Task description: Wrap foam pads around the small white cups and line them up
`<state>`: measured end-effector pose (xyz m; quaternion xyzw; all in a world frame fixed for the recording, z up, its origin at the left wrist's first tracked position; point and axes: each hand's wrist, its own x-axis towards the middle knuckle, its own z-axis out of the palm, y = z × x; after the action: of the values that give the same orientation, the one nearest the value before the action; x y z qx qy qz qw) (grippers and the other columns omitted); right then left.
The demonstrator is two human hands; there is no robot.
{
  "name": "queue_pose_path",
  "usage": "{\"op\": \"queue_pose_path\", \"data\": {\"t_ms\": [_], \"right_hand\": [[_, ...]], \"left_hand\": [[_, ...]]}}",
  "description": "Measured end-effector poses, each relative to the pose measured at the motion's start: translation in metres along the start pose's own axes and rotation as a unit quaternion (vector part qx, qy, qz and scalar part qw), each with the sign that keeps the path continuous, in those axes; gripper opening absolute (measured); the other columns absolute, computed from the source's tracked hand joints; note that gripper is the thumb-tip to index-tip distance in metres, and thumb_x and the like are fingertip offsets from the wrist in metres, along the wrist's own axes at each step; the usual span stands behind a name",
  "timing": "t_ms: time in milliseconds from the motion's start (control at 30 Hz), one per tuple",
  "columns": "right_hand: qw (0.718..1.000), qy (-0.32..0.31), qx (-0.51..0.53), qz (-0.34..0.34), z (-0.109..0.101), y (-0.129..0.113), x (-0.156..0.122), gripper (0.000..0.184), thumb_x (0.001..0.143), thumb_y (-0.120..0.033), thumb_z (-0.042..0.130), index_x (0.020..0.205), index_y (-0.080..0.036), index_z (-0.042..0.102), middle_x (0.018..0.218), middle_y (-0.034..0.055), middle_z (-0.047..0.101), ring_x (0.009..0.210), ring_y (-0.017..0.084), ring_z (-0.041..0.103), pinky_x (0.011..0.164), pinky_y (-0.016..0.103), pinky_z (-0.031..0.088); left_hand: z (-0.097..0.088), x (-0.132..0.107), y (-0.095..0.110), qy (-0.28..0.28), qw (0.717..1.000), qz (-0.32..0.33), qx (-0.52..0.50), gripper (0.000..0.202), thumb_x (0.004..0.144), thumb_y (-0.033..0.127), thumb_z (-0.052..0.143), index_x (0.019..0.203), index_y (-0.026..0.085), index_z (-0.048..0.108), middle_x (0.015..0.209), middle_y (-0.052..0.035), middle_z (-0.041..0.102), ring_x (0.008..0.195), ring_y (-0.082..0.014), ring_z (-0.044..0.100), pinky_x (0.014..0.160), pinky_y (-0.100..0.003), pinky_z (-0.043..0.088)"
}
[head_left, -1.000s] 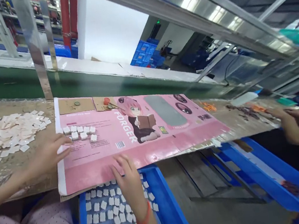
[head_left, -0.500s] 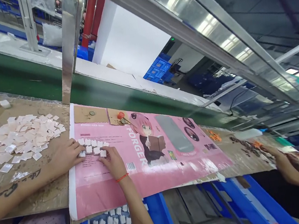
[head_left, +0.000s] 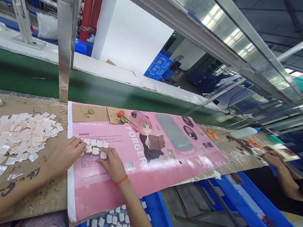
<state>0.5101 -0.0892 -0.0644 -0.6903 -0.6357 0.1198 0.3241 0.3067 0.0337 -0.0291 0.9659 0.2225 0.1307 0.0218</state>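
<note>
L hand (head_left: 67, 152) & R hand (head_left: 116, 167) half-curled, fingertips at opp. sides of white blks (head_left: 95, 151); grip unclear.

A red pipe (head_left: 89, 15) stands beside a white pillar (head_left: 134, 28), with blue crates (head_left: 158, 66) stacked near its base.
</note>
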Motion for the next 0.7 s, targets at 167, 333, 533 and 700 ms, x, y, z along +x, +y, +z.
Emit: {"op": "queue_pose_path", "data": {"t_ms": [167,333,533,700], "right_hand": [[1.000,-0.011,0.008,-0.018,0.003,0.004,0.009,0.029,0.091,-0.030,0.066,0.115,-0.016,0.060,0.106,0.0058,0.063,0.097,0.020,0.063,0.082,0.038,0.057],[0.999,-0.009,0.019,-0.029,0.002,0.005,0.010,0.027,0.092,-0.024,0.064,0.117,-0.017,0.060,0.116,0.0071,0.060,0.099,0.019,0.063,0.085,0.039,0.057],[1.000,0.001,0.012,-0.016,0.001,-0.001,0.004,0.041,0.086,-0.020,0.070,0.125,-0.022,0.058,0.112,0.0082,0.061,0.101,0.020,0.064,0.088,0.036,0.058],[0.999,0.019,-0.029,0.002,0.011,-0.008,0.006,0.038,0.088,-0.038,0.069,0.123,-0.027,0.062,0.113,0.0095,0.057,0.097,0.023,0.063,0.074,0.035,0.059]], "left_hand": [[0.002,0.011,0.013,-0.050,0.999,0.009,0.002,0.026,0.094,0.036,0.062,0.105,0.012,0.061,0.103,-0.0069,0.063,0.099,-0.0213,0.062,0.084,-0.040,0.056],[0.004,0.019,0.014,-0.076,0.997,-0.002,-0.005,0.023,0.094,0.031,0.063,0.107,0.013,0.061,0.106,-0.0071,0.063,0.101,-0.0215,0.062,0.088,-0.041,0.055],[0.008,0.012,0.007,-0.074,0.996,0.003,-0.044,0.027,0.094,0.033,0.062,0.112,0.014,0.060,0.107,-0.0073,0.062,0.104,-0.0230,0.061,0.090,-0.043,0.054],[0.003,-0.004,-0.002,-0.045,0.996,0.009,-0.078,0.035,0.087,0.030,0.071,0.116,0.016,0.057,0.109,-0.0075,0.060,0.100,-0.0223,0.060,0.083,-0.034,0.053]]}}
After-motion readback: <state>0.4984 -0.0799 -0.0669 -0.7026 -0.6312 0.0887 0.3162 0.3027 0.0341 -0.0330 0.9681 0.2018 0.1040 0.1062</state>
